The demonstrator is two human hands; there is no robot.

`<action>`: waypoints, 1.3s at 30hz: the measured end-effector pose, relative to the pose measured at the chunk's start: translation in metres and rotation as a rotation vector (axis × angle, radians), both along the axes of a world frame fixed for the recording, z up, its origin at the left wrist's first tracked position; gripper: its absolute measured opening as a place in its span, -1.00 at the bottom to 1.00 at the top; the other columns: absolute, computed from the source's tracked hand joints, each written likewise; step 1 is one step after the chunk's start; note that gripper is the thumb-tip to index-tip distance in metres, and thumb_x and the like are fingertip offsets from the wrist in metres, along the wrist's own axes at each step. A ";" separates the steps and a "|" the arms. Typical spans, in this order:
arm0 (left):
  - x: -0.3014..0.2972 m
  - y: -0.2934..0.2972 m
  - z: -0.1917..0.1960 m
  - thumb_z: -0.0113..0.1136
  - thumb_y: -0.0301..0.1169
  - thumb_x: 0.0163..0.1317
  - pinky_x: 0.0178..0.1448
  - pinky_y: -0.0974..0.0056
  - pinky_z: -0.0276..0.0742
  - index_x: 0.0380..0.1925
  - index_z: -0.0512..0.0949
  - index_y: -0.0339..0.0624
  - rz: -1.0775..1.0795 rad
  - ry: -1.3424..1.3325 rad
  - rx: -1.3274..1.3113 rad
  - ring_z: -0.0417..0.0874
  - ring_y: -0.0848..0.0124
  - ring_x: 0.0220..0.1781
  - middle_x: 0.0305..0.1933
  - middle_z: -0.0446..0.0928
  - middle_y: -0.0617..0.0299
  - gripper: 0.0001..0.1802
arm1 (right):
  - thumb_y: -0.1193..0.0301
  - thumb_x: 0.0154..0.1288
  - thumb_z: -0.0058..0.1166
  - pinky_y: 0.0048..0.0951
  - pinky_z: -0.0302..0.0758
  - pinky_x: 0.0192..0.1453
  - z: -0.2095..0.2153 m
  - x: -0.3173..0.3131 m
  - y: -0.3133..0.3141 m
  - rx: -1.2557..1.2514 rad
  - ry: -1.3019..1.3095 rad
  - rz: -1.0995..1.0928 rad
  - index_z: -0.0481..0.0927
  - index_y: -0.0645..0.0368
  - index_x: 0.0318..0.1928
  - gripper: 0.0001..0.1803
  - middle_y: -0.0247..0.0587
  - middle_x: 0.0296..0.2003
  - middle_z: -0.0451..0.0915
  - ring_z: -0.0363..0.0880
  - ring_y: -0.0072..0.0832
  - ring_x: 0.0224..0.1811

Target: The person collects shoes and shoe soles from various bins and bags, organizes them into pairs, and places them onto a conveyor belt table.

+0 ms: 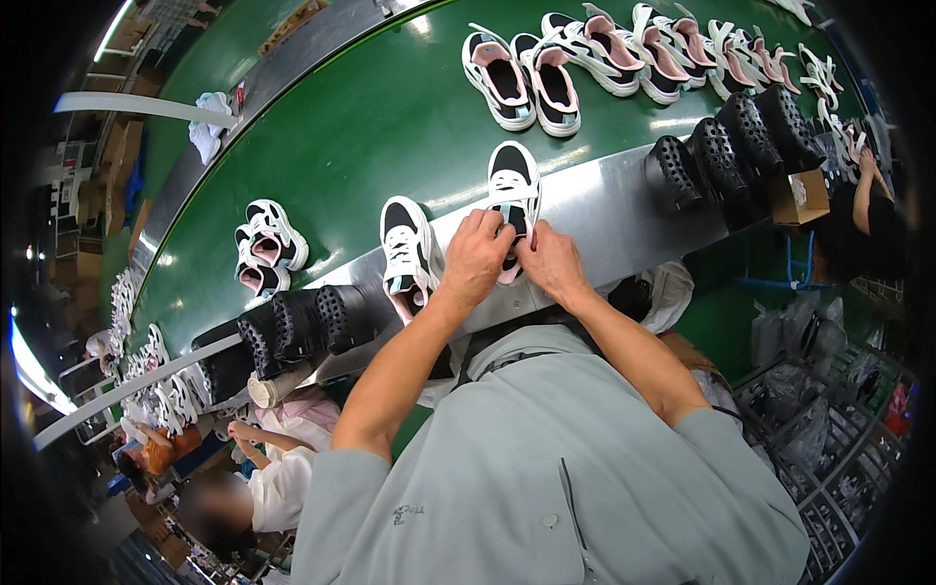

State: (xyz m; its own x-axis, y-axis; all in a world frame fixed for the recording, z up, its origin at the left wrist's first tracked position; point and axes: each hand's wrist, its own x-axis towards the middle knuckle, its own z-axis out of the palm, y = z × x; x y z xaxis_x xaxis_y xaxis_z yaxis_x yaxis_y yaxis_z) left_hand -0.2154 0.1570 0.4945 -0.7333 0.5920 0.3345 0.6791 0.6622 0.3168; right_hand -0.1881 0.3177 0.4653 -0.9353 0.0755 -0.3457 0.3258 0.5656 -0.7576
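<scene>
A black and white sneaker [514,168] lies on the metal ledge in front of me, toe pointing away. On its left side my left hand [476,255] has bent fingers closed at the tongue and opening. From the right, my right hand [552,261] pinches the collar edge, its fingertips partly hidden. Between the hands, a bit of the sneaker's dark inside and pink lining shows. A matching sneaker [401,229] rests just left of my left forearm, its toe also pointing away and its pink-lined opening toward me.
A green conveyor belt [390,127] carries a row of paired sneakers [507,83] at the back right and another pair [268,244] at left. Black perforated blocks [721,156] stand along the metal ledge [604,200]. Co-workers [278,478] sit lower left and far right.
</scene>
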 end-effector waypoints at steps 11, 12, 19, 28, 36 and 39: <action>0.043 0.023 -0.007 0.35 -0.17 0.19 -0.05 0.04 0.41 -0.36 0.72 -0.26 0.590 -0.273 0.087 0.56 0.05 -0.25 -0.39 0.64 0.04 -0.67 | 0.31 0.29 0.17 0.08 0.55 -0.12 -0.021 0.022 -0.016 -0.186 0.056 0.050 0.48 0.34 -0.21 -0.69 0.24 -0.30 0.65 0.63 0.21 -0.19; 0.041 0.024 -0.008 0.34 -0.17 0.20 -0.04 0.05 0.41 -0.35 0.73 -0.24 0.618 -0.325 0.127 0.57 0.06 -0.24 -0.38 0.65 0.05 -0.68 | 0.34 0.29 0.16 0.03 0.56 -0.12 -0.026 0.023 -0.015 -0.261 0.105 0.052 0.49 0.34 -0.19 -0.72 0.19 -0.31 0.65 0.65 0.16 -0.22; 0.040 0.026 -0.014 0.34 -0.20 0.15 -0.05 0.05 0.35 -0.42 0.70 -0.20 0.610 -0.299 0.129 0.55 0.12 -0.18 -0.35 0.68 0.14 -0.73 | 0.29 0.28 0.22 -0.43 0.49 -0.33 -0.027 -0.009 0.036 -0.530 -0.030 -0.238 0.60 0.28 -0.24 -0.73 -0.26 -0.40 0.61 0.53 -0.51 -0.40; 0.034 0.019 -0.026 0.28 -0.30 0.16 -0.15 0.05 0.48 -0.44 0.70 -0.27 0.780 -0.485 0.433 0.63 0.10 -0.35 -0.45 0.66 0.04 -0.77 | 0.32 0.41 0.18 -0.64 0.11 -0.62 0.019 -0.058 0.038 -0.853 -0.409 -0.046 0.53 0.14 -0.38 -0.77 -0.50 -0.53 0.38 0.20 -0.75 -0.59; 0.041 0.017 -0.004 0.27 -0.32 0.34 -0.32 0.41 0.42 -0.30 0.70 -0.39 0.906 -0.965 0.999 0.53 0.54 -0.44 -0.44 0.63 0.27 -0.72 | 0.36 0.45 0.14 -0.62 0.21 -0.65 0.008 -0.039 0.025 -0.854 -0.409 -0.064 0.54 0.20 -0.37 -0.78 -0.45 -0.54 0.40 0.26 -0.73 -0.61; 0.040 0.017 -0.002 0.27 -0.35 0.33 -0.30 0.42 0.43 -0.29 0.70 -0.39 0.928 -0.941 0.966 0.54 0.53 -0.43 -0.43 0.63 0.26 -0.75 | 0.36 0.44 0.13 -0.60 0.25 -0.64 0.010 -0.029 0.019 -0.801 -0.374 -0.049 0.55 0.23 -0.35 -0.77 -0.42 -0.55 0.41 0.29 -0.70 -0.61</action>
